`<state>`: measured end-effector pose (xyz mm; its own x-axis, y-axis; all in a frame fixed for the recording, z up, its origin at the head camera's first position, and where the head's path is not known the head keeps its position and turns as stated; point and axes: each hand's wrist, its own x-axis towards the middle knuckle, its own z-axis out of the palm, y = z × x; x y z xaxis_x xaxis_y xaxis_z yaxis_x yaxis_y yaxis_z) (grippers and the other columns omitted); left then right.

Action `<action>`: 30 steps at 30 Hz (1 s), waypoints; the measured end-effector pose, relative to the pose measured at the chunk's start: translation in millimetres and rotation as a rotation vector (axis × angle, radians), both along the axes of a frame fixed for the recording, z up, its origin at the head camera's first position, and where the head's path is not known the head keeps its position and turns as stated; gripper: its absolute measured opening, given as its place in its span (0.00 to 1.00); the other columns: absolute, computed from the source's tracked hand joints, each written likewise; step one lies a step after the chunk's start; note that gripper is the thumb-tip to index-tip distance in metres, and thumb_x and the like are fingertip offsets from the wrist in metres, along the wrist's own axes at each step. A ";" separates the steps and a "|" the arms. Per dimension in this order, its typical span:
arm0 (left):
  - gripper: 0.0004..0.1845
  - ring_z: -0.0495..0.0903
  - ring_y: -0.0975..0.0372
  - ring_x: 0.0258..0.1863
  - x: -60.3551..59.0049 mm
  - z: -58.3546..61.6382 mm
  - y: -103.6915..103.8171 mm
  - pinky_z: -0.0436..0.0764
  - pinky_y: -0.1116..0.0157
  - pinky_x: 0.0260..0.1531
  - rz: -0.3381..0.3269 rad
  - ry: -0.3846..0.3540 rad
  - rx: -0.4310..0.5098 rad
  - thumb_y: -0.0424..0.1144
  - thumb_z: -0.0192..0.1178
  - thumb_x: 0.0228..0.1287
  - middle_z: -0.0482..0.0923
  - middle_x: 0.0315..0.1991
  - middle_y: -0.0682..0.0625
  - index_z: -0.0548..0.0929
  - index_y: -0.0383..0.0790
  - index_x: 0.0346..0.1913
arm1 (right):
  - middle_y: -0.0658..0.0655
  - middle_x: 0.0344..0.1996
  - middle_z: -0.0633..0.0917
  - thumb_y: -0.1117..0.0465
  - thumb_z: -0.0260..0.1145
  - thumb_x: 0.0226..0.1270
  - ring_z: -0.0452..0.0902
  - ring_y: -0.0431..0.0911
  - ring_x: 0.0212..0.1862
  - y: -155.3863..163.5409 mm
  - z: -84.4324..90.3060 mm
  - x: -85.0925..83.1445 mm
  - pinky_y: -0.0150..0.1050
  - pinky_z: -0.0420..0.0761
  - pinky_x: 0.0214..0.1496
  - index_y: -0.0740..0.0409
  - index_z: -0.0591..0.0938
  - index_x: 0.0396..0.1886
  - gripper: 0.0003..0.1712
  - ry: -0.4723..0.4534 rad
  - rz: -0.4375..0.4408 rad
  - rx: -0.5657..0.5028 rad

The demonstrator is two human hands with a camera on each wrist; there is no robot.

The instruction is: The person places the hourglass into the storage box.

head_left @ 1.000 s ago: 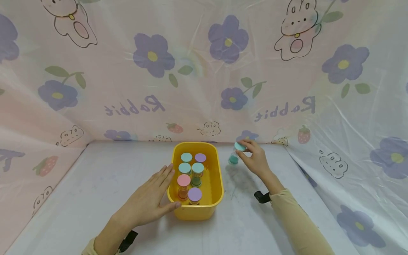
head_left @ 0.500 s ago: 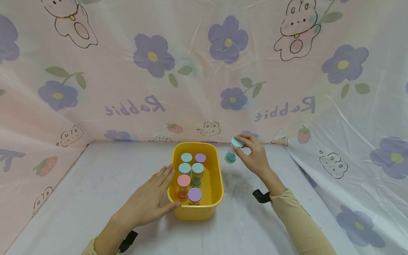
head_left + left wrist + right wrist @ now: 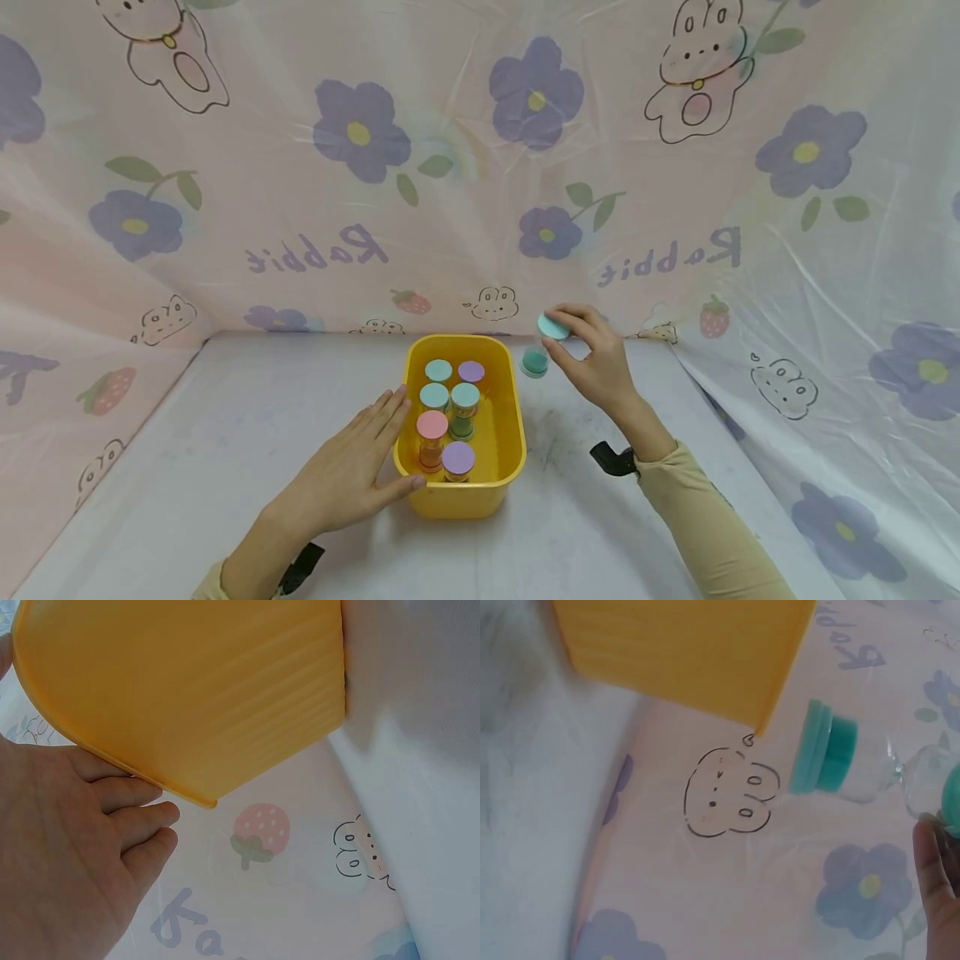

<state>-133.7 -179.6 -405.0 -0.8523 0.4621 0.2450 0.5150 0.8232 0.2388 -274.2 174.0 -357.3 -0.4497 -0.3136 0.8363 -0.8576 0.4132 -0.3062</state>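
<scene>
My right hand (image 3: 597, 367) pinches the teal top cap of a sand timer (image 3: 535, 362), holding it in the air just right of the yellow bin (image 3: 461, 502). In the right wrist view, teal sand fills the bulb at the far end of the sand timer (image 3: 835, 755), away from the fingers. My left hand (image 3: 337, 479) rests against the bin's left rim, its fingers straight and thumb at the near corner. Inside the bin stand several sand timers, among them a pink-capped one (image 3: 432, 426), a purple-capped one (image 3: 458, 458) and a teal-capped one (image 3: 465, 395).
The bin stands on a white tabletop (image 3: 300, 375). A patterned sheet (image 3: 442, 208) with flowers and rabbits hangs behind and along both sides. Black wrist straps show at both wrists. The bin's right part shows bare yellow floor (image 3: 491, 433).
My right hand has lifted the sand timer off the tabletop and brought it up and left, tilting it, toward the bin. The left hand and the bin have stayed put.
</scene>
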 end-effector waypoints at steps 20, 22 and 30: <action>0.52 0.51 0.47 0.82 0.1 0.1 0.3 0.60 0.45 0.78 0.002 0.000 0.006 0.67 0.58 0.70 0.48 0.84 0.40 0.56 0.32 0.82 | 0.64 0.53 0.84 0.76 0.77 0.54 0.82 0.55 0.49 -34.5 7.6 24.2 0.26 0.81 0.55 0.68 0.85 0.55 0.25 0.006 0.166 0.051; 0.52 0.51 0.47 0.82 0.1 0.1 0.2 0.59 0.46 0.78 0.002 -0.001 0.008 0.68 0.58 0.70 0.48 0.84 0.40 0.56 0.32 0.82 | 0.65 0.53 0.83 0.76 0.76 0.54 0.82 0.55 0.49 -38.6 6.0 25.6 0.26 0.82 0.55 0.68 0.85 0.55 0.25 0.001 0.196 0.059; 0.53 0.51 0.47 0.82 -0.2 -0.1 -0.1 0.59 0.46 0.78 -0.004 0.005 0.007 0.70 0.55 0.71 0.48 0.84 0.40 0.56 0.32 0.82 | 0.63 0.53 0.83 0.74 0.78 0.55 0.83 0.54 0.51 -51.9 -3.9 31.1 0.34 0.86 0.54 0.65 0.85 0.55 0.25 -0.032 0.260 0.122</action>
